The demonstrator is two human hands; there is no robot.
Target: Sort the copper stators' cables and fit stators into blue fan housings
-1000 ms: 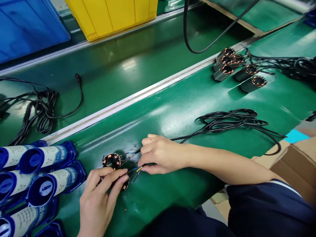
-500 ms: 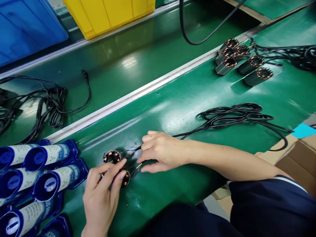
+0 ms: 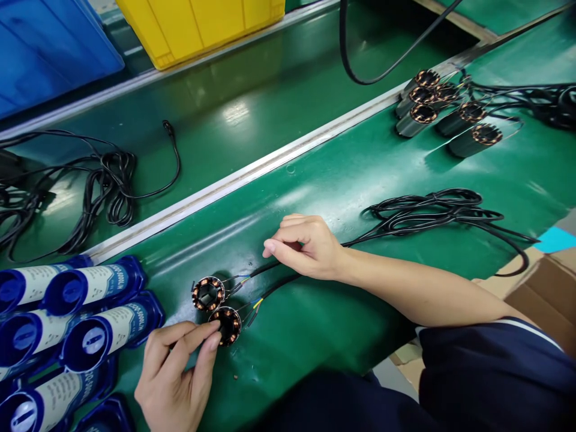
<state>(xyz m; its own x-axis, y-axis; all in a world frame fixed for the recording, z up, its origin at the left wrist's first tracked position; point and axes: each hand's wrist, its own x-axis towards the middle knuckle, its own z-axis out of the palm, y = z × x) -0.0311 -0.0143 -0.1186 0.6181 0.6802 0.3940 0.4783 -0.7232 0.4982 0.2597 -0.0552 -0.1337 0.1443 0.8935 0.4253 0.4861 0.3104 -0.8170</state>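
Note:
Two motor stators with copper windings stand side by side on the green bench, the farther stator and the nearer stator. My left hand is closed, thumb and index fingertips pinched at the nearer stator's left rim. Thin coloured wires run from both stators into two black cables. My right hand is just above the cables, fingers curled with the thumb against them; I see nothing in its grasp. The upper cable passes beneath it and is partly hidden.
Blue labelled housings lie stacked at left. A coiled black cable lies at right; several more stators stand behind it. Tangled cables lie beyond the metal rail. Yellow and blue bins stand at the back.
My right hand has left the coloured wires, moved up and right, and curled its fingers. My left hand has shifted slightly down and left, staying at the nearer stator.

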